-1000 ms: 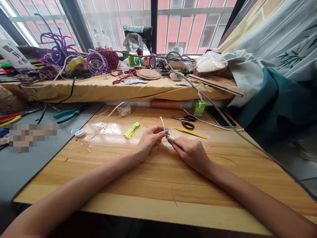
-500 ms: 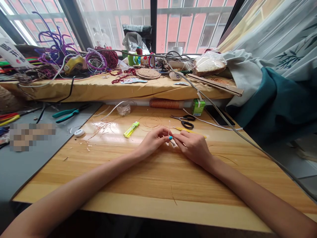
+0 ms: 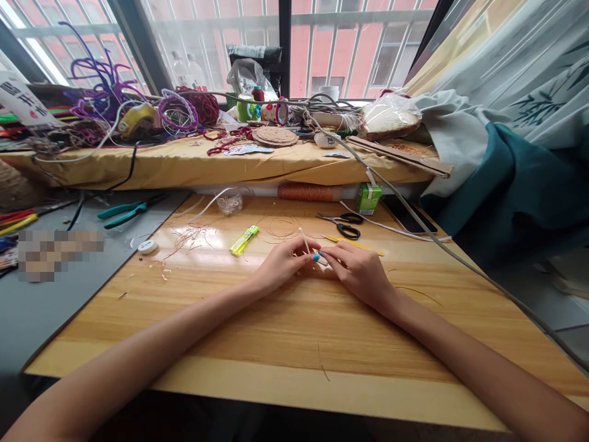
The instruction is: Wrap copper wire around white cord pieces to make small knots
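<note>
My left hand [image 3: 285, 263] is closed in a pinch on a thin white stem [image 3: 304, 239], whose upper end sticks up past the fingers and leans left. At its lower end a small pale piece [image 3: 323, 262] shows between the two hands, too small to name. My right hand [image 3: 361, 267] is closed too, thumb and forefinger pinched together beside the stem, with blue nail polish showing. Whatever lies between those fingertips is hidden. Just beyond the right hand are yellow tweezers [image 3: 368, 248] and black-handled scissors [image 3: 347, 228].
On the wooden table [image 3: 221, 356] lie a yellow-green lighter [image 3: 245, 240], a clear jar [image 3: 230, 201], a white lid [image 3: 147, 247] and loose copper-coloured strands. A spool [image 3: 306, 192], a green carton [image 3: 369, 199] and a phone [image 3: 407, 215] line the back. A grey cable [image 3: 453, 248] crosses the right side.
The white stem has tipped from nearly upright to leaning left. My right fingertips have shifted slightly, and the pale piece at the stem's lower end shows at a different angle.
</note>
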`<control>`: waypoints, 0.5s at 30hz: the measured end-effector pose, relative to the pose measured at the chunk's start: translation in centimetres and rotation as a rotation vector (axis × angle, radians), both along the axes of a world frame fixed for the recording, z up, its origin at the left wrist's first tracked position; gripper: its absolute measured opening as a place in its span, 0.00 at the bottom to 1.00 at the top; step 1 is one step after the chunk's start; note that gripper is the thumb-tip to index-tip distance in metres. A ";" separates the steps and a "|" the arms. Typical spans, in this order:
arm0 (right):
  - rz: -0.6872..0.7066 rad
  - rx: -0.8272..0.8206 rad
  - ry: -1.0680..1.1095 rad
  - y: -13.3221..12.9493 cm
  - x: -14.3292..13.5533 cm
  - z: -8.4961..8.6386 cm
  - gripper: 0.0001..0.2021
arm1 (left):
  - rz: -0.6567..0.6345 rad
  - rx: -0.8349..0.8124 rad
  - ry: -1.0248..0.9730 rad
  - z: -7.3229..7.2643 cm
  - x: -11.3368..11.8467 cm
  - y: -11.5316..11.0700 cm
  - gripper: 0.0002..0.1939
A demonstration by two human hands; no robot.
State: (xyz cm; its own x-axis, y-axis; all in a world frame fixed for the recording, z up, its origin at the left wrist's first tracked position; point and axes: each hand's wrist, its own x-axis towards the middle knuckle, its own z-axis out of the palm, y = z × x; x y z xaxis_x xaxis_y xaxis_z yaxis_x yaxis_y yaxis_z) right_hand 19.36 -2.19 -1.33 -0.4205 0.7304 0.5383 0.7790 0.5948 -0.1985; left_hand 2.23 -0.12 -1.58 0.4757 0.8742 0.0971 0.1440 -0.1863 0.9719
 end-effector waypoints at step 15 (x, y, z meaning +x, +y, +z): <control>-0.020 0.066 -0.029 -0.2 -0.2 0.1 0.12 | -0.023 0.041 0.090 0.1 -0.2 0.4 0.13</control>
State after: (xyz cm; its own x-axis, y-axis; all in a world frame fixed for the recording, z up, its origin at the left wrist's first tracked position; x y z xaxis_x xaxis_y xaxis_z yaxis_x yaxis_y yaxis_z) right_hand 19.17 -2.40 -1.24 -0.4221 0.7021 0.5735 0.7957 0.5901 -0.1368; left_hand 1.99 0.27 -1.48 0.5038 0.8592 0.0889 0.2257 -0.2303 0.9466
